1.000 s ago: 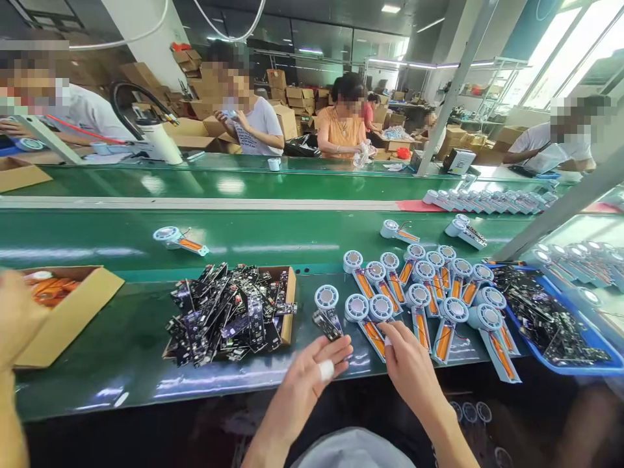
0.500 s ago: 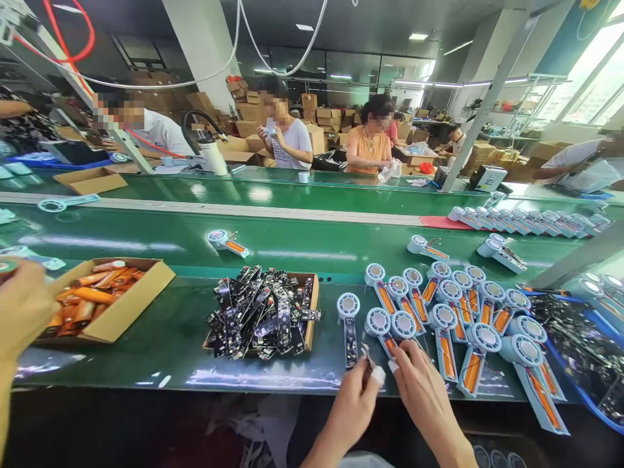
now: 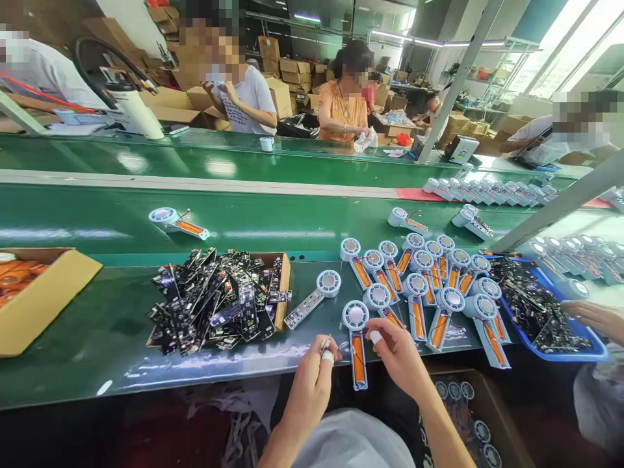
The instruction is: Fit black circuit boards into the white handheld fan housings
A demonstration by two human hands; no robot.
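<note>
1. Two hands: the left hand (image 3: 312, 377) pinches one small, indistinct item (image 3: 325, 346); whether the right hand (image 3: 398, 354) grips anything cannot be told.
2. One orange-celled fan (image 3: 358, 356) lies between them on the counter (image 3: 117, 312).
3. One board-fitted fan (image 3: 312, 301) lies nearby.

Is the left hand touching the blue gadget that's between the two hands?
Apart. The head view shows a strip of green table between the left hand and the blue gadget.
</note>
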